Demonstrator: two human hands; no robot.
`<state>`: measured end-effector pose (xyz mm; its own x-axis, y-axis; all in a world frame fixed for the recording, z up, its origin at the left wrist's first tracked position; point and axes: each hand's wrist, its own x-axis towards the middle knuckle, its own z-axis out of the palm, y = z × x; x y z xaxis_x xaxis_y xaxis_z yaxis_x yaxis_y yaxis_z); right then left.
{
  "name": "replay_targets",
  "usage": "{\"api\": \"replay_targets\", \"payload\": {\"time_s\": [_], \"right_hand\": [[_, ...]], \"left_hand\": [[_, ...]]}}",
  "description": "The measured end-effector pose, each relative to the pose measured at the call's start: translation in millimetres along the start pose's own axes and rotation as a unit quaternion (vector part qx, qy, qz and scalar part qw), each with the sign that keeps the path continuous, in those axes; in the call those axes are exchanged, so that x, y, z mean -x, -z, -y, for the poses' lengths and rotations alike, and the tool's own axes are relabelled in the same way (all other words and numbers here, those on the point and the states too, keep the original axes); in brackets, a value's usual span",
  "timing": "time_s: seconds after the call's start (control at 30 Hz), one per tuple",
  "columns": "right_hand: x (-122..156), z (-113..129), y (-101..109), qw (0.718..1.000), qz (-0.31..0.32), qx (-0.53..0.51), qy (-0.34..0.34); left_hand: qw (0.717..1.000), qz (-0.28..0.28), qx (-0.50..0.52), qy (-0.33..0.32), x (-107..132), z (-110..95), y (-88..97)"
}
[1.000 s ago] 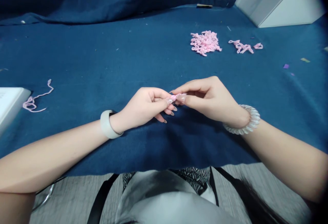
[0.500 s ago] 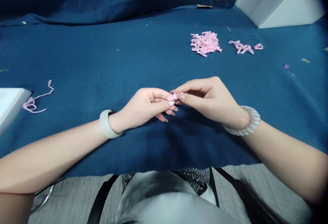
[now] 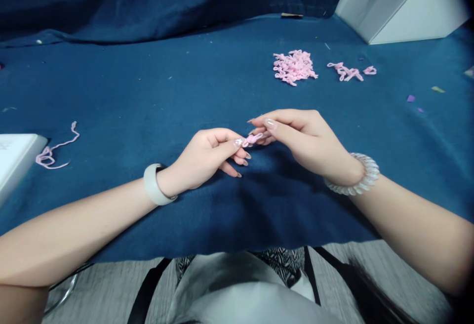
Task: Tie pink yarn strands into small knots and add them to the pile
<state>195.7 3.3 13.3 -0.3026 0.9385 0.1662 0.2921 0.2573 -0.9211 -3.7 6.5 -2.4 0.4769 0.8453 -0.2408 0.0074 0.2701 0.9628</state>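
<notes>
A small pink knotted cord (image 3: 253, 139) with loops at its ends is pinched at its left end between the thumb and forefinger of my left hand (image 3: 211, 158); the other fingers curl loosely below. My right hand (image 3: 309, 139) is just right of the knot, thumb lifted off it and fingers apart. The cord's right loop lies by the right hand's lower fingers; whether they touch it I cannot tell. Farther back on the blue cloth (image 3: 148, 92) lie a heap of pink knotted cords (image 3: 295, 67) and a short row of similar ones (image 3: 347, 72).
At the left, a loose pink string (image 3: 50, 156) lies beside a white box-like object (image 3: 20, 151). A larger white box (image 3: 407, 18) stands at the back right. Purple scraps (image 3: 411, 98) and a yellowish scrap (image 3: 437, 89) lie at the right. The cloth's front edge is close to me.
My right thumb and forefinger have come off the knot and opened, uncovering its right loop. My left hand keeps its pinch and has shifted slightly left. The view has tilted a little.
</notes>
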Motion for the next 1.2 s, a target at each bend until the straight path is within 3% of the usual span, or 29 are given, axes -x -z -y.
{"api": "replay_targets", "payload": {"time_s": [0.2,0.43,0.63,0.87,1.03,1.2], "right_hand": [[-0.8,0.9,-2.1,0.992,0.075,0.099,-0.012],[1.6,3.5,-5.0,0.988,0.127,0.091,-0.019],[1.8,2.8,-5.9,0.990,0.102,0.096,0.011],[1.4,-0.8,-7.7,0.990,0.079,0.096,0.065],[0.8,-5.1,-4.7,0.996,0.077,0.039,0.017],[0.8,-0.2,-6.0,0.990,0.139,0.026,-0.012]], "left_hand": [[0.998,0.019,-0.065,-0.018,1.1,-1.4,-1.6],[0.995,0.019,-0.092,-0.021,4.8,-6.0,-3.6],[0.998,0.032,-0.050,-0.036,4.4,-4.1,-1.7],[0.995,0.010,-0.090,-0.037,6.3,-7.5,-5.5],[0.995,0.016,-0.091,-0.046,5.7,-6.2,-4.1],[0.994,0.023,-0.093,-0.057,5.5,-4.4,-2.6]]}}
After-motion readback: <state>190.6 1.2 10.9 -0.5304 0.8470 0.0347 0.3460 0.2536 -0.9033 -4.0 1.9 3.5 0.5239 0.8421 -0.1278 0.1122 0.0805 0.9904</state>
